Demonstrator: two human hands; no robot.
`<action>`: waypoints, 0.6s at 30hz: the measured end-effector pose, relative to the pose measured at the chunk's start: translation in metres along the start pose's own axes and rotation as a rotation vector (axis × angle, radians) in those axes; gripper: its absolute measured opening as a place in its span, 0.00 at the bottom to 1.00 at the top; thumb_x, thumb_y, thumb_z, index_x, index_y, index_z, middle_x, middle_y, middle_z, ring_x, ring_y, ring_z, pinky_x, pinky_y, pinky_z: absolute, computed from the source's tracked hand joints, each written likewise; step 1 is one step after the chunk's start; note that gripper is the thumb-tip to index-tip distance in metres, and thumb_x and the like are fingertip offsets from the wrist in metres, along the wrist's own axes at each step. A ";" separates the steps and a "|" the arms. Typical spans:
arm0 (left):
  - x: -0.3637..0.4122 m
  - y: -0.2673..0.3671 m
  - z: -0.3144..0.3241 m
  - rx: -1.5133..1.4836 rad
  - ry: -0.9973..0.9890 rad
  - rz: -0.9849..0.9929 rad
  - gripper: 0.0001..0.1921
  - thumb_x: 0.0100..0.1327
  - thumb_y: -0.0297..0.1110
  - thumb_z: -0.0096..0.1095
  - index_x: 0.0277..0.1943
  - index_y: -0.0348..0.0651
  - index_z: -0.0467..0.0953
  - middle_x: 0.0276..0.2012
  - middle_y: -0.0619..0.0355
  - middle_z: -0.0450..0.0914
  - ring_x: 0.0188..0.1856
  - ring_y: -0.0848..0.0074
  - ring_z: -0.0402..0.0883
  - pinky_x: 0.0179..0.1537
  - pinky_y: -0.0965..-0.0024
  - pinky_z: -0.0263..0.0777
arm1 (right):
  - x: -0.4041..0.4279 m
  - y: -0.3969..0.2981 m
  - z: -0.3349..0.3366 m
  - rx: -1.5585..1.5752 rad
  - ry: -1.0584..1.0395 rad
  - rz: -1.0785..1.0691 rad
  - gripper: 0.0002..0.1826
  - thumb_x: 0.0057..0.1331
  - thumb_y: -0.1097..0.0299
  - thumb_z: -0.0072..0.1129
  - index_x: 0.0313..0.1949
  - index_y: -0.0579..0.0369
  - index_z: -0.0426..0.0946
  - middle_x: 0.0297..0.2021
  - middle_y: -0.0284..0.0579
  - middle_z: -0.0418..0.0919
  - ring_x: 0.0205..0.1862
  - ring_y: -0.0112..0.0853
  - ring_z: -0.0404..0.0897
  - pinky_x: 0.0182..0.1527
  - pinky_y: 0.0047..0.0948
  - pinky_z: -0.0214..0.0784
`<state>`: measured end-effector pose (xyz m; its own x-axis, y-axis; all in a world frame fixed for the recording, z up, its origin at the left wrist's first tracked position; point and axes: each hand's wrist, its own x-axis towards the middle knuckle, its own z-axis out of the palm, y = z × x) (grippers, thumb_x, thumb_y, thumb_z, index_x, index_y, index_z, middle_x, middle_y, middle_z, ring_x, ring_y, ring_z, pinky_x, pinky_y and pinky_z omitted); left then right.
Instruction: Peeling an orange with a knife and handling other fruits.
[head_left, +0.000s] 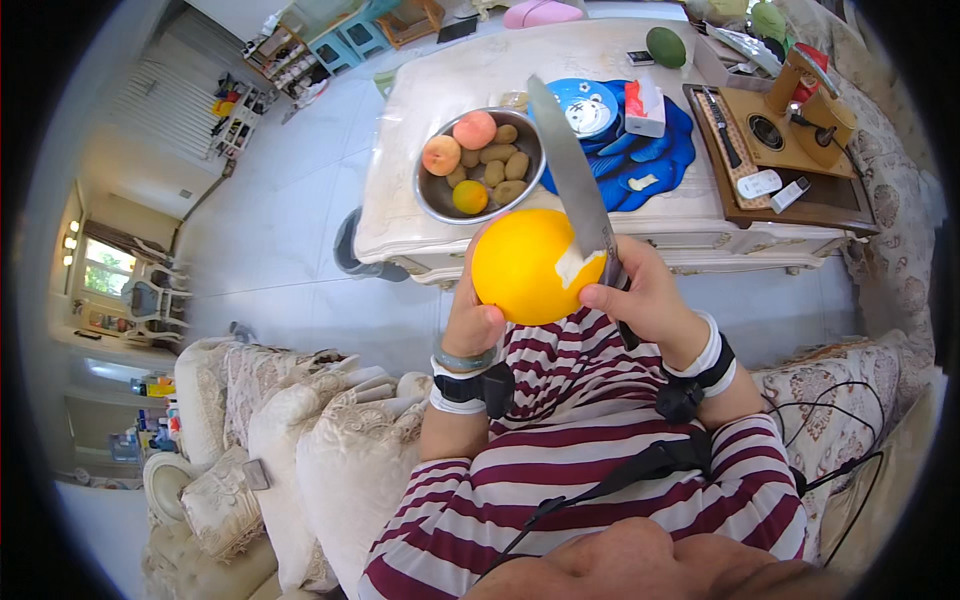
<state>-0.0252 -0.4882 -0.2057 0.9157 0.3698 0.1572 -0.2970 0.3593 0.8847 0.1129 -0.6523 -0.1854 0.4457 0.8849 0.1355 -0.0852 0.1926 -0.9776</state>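
Observation:
A large yellow citrus fruit (525, 266) is held up before me, a strip of its rind cut loose on the right and pale pith showing. My left hand (475, 300) grips its left side, thumb near the bottom. In my right hand (641, 289) is a kitchen knife (568, 165), its broad blade pointing up and away, with the thumb against the cut rind. Beyond the fruit, a steel bowl (420, 196) on the table holds several kiwifruit (498, 154), peaches (474, 130) and a small orange-yellow fruit (470, 197).
On the cream table (420, 82) lie a blue cloth (660, 161), a blue plate (583, 109), a tissue pack (645, 109) and a green fruit (666, 47). A wooden tray (739, 214) with remotes stands at the right. A bin (351, 244) is by the table's left end.

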 end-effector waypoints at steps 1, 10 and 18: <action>-0.004 0.003 0.002 0.013 0.012 0.032 0.56 0.42 0.54 0.76 0.68 0.38 0.47 0.63 0.50 0.59 0.65 0.63 0.60 0.64 0.61 0.55 | -0.002 -0.002 0.005 0.020 -0.018 0.007 0.19 0.57 0.64 0.66 0.45 0.60 0.74 0.33 0.35 0.78 0.33 0.19 0.74 0.37 0.19 0.66; -0.024 -0.002 0.000 -0.025 0.035 0.111 0.56 0.44 0.54 0.75 0.68 0.38 0.46 0.63 0.50 0.59 0.65 0.63 0.60 0.64 0.60 0.56 | -0.003 0.001 0.021 0.107 -0.065 -0.087 0.16 0.59 0.65 0.64 0.43 0.61 0.75 0.33 0.36 0.79 0.33 0.20 0.76 0.37 0.19 0.68; -0.009 -0.013 -0.009 -0.119 -0.008 0.159 0.48 0.51 0.49 0.71 0.67 0.39 0.47 0.62 0.50 0.60 0.64 0.61 0.62 0.64 0.58 0.57 | 0.005 -0.015 0.021 -0.087 0.084 0.002 0.20 0.56 0.65 0.66 0.45 0.62 0.74 0.33 0.39 0.78 0.31 0.21 0.76 0.35 0.20 0.68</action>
<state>-0.0318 -0.4884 -0.2220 0.8568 0.4230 0.2948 -0.4675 0.3962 0.7902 0.0978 -0.6419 -0.1668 0.5189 0.8460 0.1229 -0.0100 0.1498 -0.9887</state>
